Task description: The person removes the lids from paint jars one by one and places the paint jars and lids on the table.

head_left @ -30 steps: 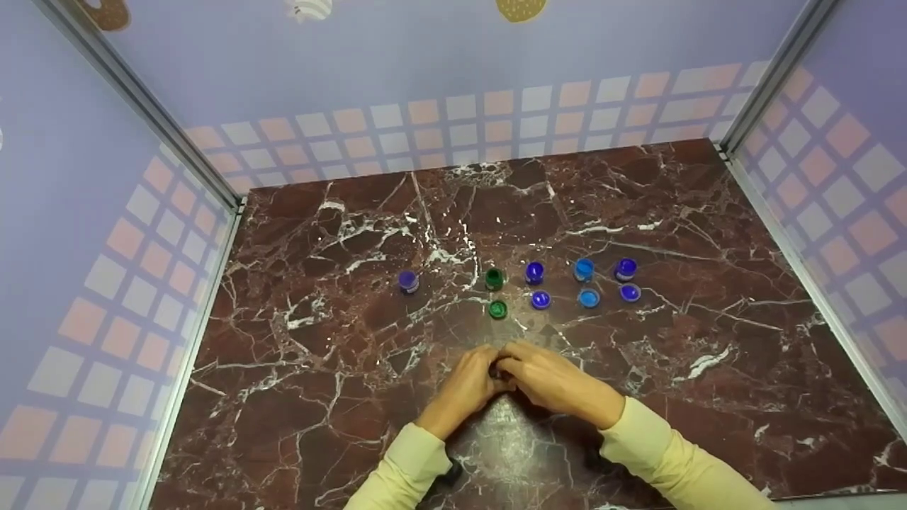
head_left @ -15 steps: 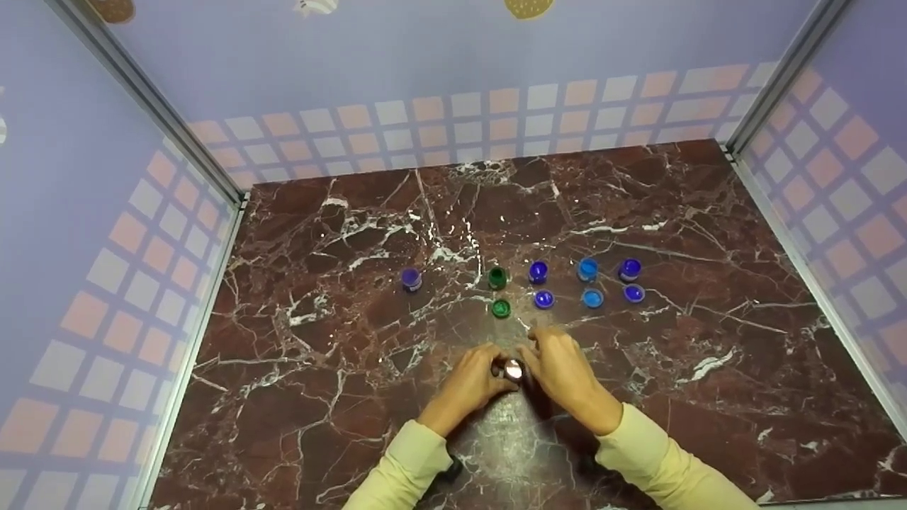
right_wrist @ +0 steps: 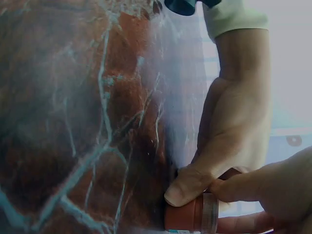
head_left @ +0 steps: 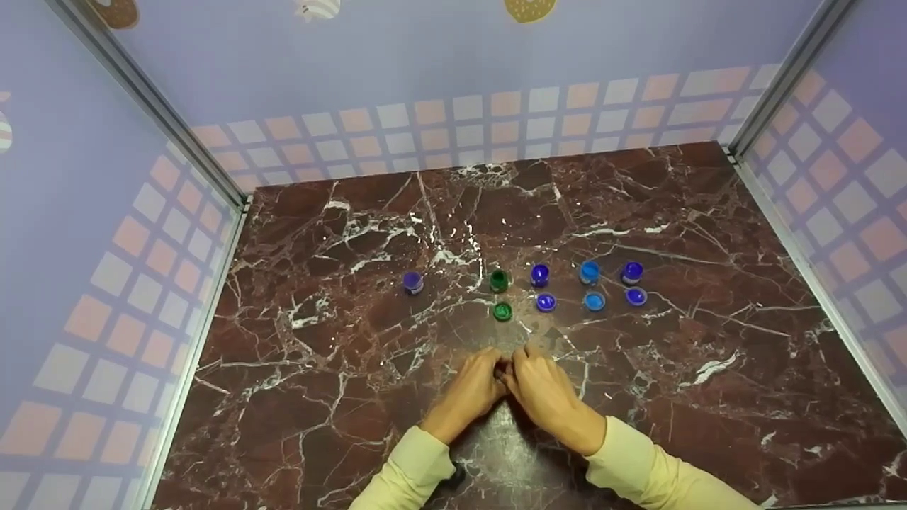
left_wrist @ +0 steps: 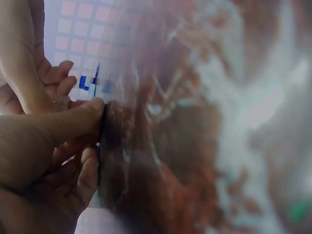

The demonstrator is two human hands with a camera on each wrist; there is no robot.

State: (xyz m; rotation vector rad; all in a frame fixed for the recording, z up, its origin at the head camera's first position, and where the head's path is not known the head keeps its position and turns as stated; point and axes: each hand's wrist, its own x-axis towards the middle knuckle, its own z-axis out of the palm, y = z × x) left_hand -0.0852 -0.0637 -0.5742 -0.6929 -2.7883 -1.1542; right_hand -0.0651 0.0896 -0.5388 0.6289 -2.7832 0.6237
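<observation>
I have both hands closed together on one small paint pot (right_wrist: pixel 191 215), reddish-brown with a clear band at its top, low on the marble table (head_left: pixel 638 198) and nearest me. My left hand (head_left: pixel 470 389) curls round the pot's body, thumb pressed on its side; my right hand (head_left: pixel 544 391) pinches the clear end, fingers bent tight with no gap showing.

To do this well, I judge the left hand should hold the body firm and level while the right alone turns, so nothing slops. I would keep the pot close to the tabletop, and keep my elbows in, since the rows of pots beyond my fingertips are easy to knock.

From the head view the pot is nearly hidden between my knuckles; I only see the hands meeting. That view does give me the layout beyond the grip: a green pot (head_left: pixel 499 280) with its green lid (head_left: pixel 502 311) nearer my hands, blue and purple pairs off beyond my right hand, and a lone purple pot (head_left: pixel 413 282) beyond my left. The right wrist view alone shows the pot's colour and the thumb placement. The left wrist view is blurred; fingers show, the pot barely.
</observation>
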